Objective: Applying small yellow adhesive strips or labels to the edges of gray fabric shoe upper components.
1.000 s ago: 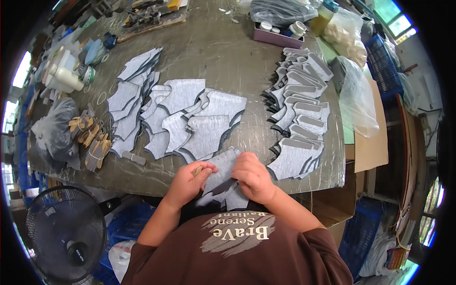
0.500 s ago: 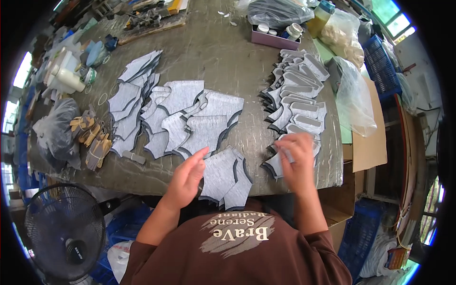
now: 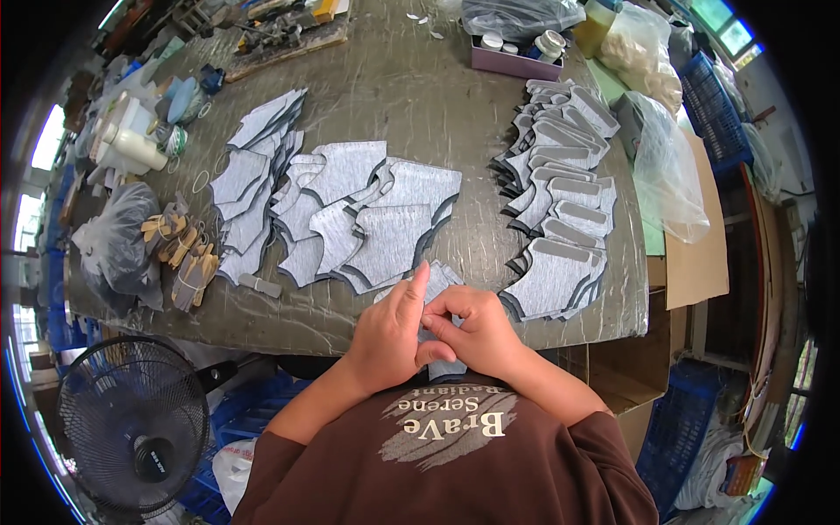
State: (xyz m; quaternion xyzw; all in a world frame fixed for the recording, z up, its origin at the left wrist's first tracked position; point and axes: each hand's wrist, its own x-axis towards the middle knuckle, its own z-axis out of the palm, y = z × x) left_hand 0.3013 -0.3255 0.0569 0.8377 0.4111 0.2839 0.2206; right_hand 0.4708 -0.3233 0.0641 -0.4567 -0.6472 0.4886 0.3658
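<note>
My left hand (image 3: pixel 391 331) is at the table's front edge, its index finger and thumb stretched apart. Against its palm side, my right hand (image 3: pixel 477 330) has thumb and index finger pinched together; whatever is between them is too small or hidden. Beneath both hands lies a light grey cut fabric piece (image 3: pixel 443 276) with dark edging, mostly covered. Just right of them runs an overlapping row of similar grey pieces (image 3: pixel 547 278), several bearing a darker grey strip (image 3: pixel 573 219). More plain grey pieces (image 3: pixel 385 241) are spread in overlapping piles beyond my left hand.
Another pile of cut pieces (image 3: pixel 241 179) lies farther left. Near it are banded bundles of brown strips (image 3: pixel 179 241), a loose grey strip (image 3: pixel 261 286) and a plastic bag (image 3: pixel 118 241). A purple box (image 3: pixel 516 59) of jars stands far right. A black fan (image 3: pixel 131 424) is at lower left.
My right hand has left the right-hand row and come across to my left hand. My left hand has shifted right, over the near fabric piece. The foremost piece in the right row now lies uncovered.
</note>
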